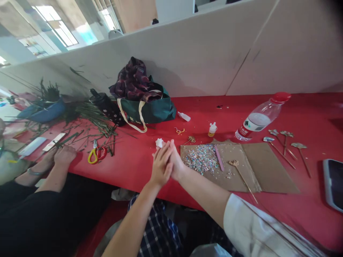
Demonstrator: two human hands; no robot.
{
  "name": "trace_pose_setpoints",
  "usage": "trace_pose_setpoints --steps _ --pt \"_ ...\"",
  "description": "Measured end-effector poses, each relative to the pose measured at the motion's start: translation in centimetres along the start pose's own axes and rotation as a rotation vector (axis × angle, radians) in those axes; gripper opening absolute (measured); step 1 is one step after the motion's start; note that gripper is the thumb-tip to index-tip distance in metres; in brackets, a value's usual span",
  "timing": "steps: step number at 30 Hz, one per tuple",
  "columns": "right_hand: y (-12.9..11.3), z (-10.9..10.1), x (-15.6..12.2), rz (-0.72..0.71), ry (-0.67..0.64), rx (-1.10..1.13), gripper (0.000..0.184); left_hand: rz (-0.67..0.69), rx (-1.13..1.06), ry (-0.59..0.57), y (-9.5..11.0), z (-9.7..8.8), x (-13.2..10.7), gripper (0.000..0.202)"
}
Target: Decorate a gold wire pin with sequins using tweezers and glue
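My left hand (161,164) and my right hand (175,161) are pressed palm to palm above the front of the red table. Their fingers point away from me, stretched out and nearly straight. A crumpled white tissue-like piece (159,142) shows just behind my left fingertips; whether it touches them I cannot tell. Right of my hands lies a cardboard sheet (276,167) bearing a heap of glittery shell-like chips (202,159), a pink stick (219,158) and a gold hairpin-like stick with an ornamented head (241,175). Whatever may be between my palms is hidden.
A plastic bottle (261,117), several ornamented sticks (302,153) and a phone (333,184) stand or lie at the right. Behind are a small glue bottle (212,129) and a green bag (158,109). Scissors (95,153) lie left, near another person's hands (64,155).
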State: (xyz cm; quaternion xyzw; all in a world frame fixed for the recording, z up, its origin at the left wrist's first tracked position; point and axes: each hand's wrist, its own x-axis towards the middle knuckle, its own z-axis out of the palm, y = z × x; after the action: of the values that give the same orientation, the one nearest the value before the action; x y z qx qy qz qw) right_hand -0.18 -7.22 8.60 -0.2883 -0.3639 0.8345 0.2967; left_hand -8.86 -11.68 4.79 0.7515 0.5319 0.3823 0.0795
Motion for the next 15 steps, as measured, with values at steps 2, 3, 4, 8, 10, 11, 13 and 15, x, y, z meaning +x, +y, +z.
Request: trace_pose_setpoints --steps 2,3,4,8,10,11,13,15 --pt "-0.3 -0.1 -1.2 0.006 -0.059 -0.018 0.068 -0.133 0.159 -0.018 -2.4 -0.2 0.7 0.055" --pt "-0.7 -0.5 -2.3 0.004 -0.1 -0.032 0.061 -0.261 0.304 0.039 -3.5 -0.5 0.9 0.054" --pt "-1.1 -1.2 -3.7 0.003 -0.131 -0.048 0.054 -0.4 0.435 0.095 -4.5 -0.9 0.9 0.055" --pt "-3.1 -6.4 -10.5 -0.207 -0.11 -0.519 0.048 -0.621 0.634 0.12 -6.0 -2.2 -0.5 0.064" --pt "-3.9 -10.1 -13.4 -0.306 0.159 -0.858 0.033 -0.609 0.682 0.143 -5.5 -2.3 -1.5 0.066" --pt "-4.3 -12.2 -14.4 -0.328 0.251 -0.969 0.028 -0.601 0.695 0.148 -5.0 -2.1 -2.0 0.067" --pt "-4.9 -16.1 -15.6 -0.327 0.322 -1.263 0.027 -0.575 0.704 0.147 -4.0 -1.5 -2.7 0.068" --pt "-5.7 -19.2 -15.5 -0.355 0.339 -1.64 0.029 -0.534 0.706 0.143 -2.9 -0.8 -3.0 0.069"
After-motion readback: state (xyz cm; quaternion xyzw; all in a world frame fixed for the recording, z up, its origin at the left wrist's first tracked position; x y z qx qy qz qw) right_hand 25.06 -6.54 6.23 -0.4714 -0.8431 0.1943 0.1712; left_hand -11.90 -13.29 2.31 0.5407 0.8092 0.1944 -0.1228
